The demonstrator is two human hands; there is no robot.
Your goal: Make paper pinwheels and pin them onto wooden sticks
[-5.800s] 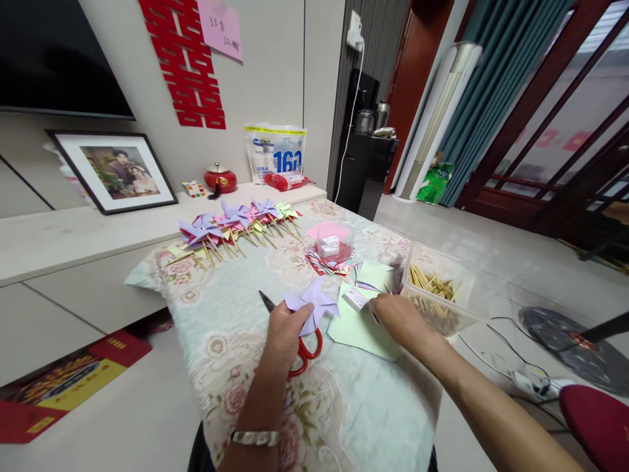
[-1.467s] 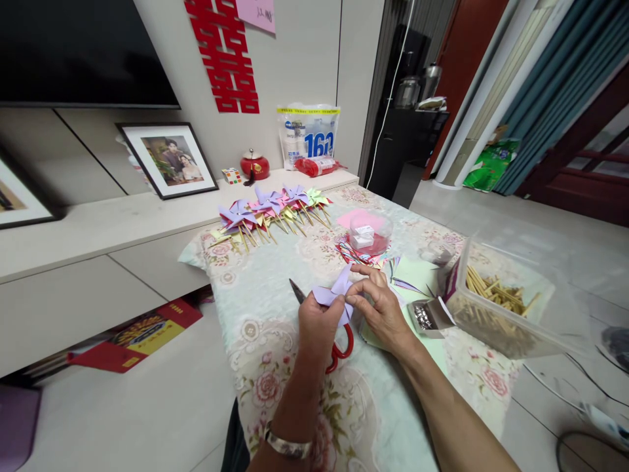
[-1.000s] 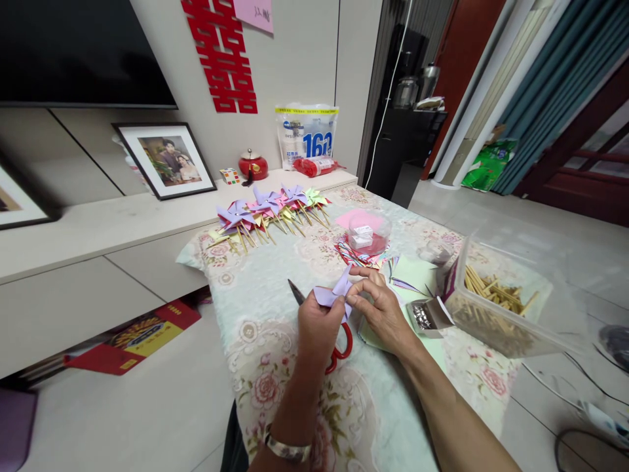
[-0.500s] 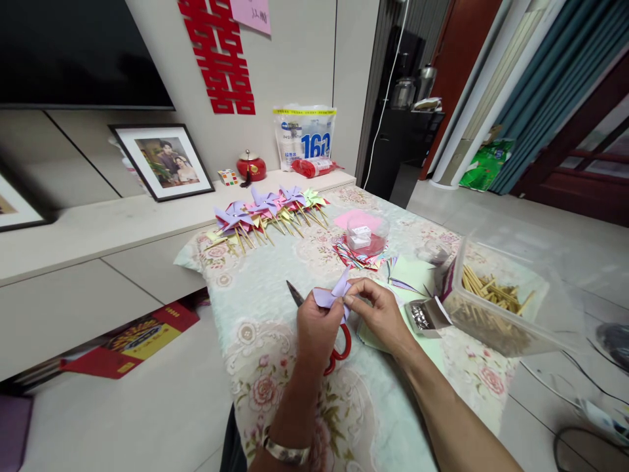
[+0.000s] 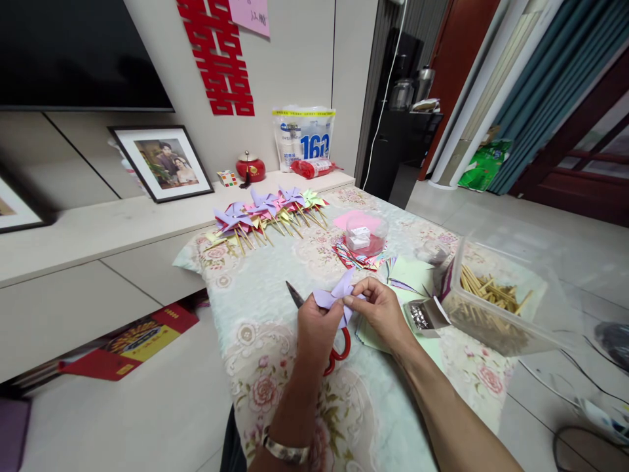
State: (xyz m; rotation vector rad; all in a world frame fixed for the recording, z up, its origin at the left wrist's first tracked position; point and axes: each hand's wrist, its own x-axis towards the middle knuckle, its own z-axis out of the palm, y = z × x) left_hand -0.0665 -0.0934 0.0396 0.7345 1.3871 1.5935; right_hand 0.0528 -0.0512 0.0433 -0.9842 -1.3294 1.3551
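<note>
Between my two hands is a purple paper pinwheel (image 5: pixel 340 288), its blades folded in toward the middle. My left hand (image 5: pixel 318 326) pinches it from the left and below. The fingers of my right hand (image 5: pixel 377 307) are closed on its right side near the centre. Whether a pin sits in that centre is hidden by my fingertips. Scissors with red handles (image 5: pixel 337 354) lie on the table, partly under my left hand, their dark blades pointing up and left. Right of my right hand stands an open small box of metal pins (image 5: pixel 420 317) on pale green paper sheets (image 5: pixel 413 272).
Finished pinwheels on sticks (image 5: pixel 265 210) lie at the table's far left. A clear round container (image 5: pixel 366 235) rests on coloured paper. A plastic bin (image 5: pixel 484 321) of wooden sticks stands at the right edge. The flowered tablecloth (image 5: pixel 265 295) covers the table.
The purple pinwheel's right side shows a little more between my fingers, and my right fingers have shifted slightly. My left hand keeps its pinch in nearly the same place.
</note>
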